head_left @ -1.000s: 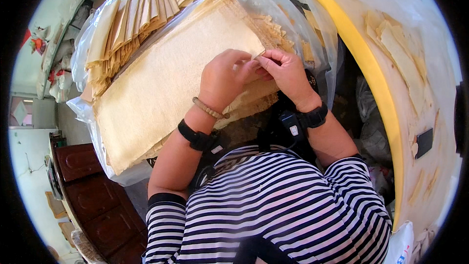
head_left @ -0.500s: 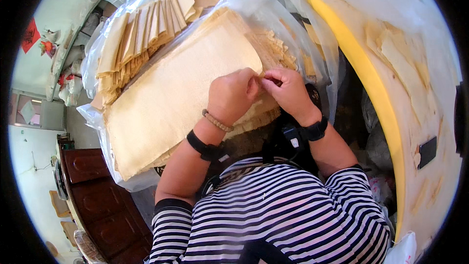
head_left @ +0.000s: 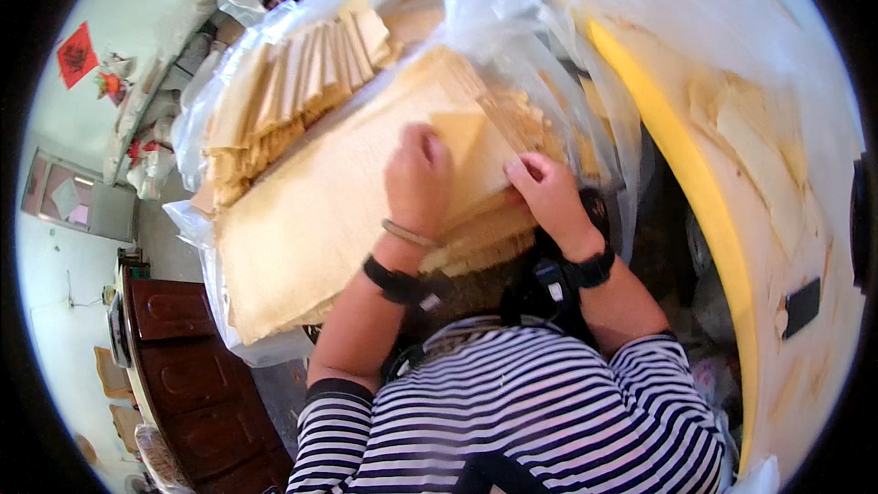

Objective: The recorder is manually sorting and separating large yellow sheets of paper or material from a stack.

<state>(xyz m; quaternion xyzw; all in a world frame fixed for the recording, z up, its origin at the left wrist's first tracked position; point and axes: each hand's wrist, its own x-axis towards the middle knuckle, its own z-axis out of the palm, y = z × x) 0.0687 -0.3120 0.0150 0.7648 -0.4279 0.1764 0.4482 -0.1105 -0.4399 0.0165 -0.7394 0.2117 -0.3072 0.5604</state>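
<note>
A wide stack of thin, tan, slightly rough sheets [head_left: 311,220] lies in front of me, and its top sheet has a darker folded-back area [head_left: 462,142] near the right corner. My left hand [head_left: 416,178], smeared by motion, is closed over the middle of the stack and appears to hold that turned-back corner. At the stack's right edge, my right hand [head_left: 549,201] is closed, with thumb and forefinger drawn together against the sheets' edge. Whatever lies between those fingertips is hidden.
Folded tan bundles [head_left: 302,73] stand in a row behind the stack, with clear plastic sheeting [head_left: 512,0] around them. To the right is a yellow-edged table [head_left: 681,155] bearing loose tan pieces and a dark phone [head_left: 802,308]. A dark red wooden cabinet [head_left: 187,357] stands at left.
My hands, together at the stack's right corner before, are now apart. The left has moved leftward and the sheet's corner is now folded back; the right has shifted slightly down and stays near the edge.
</note>
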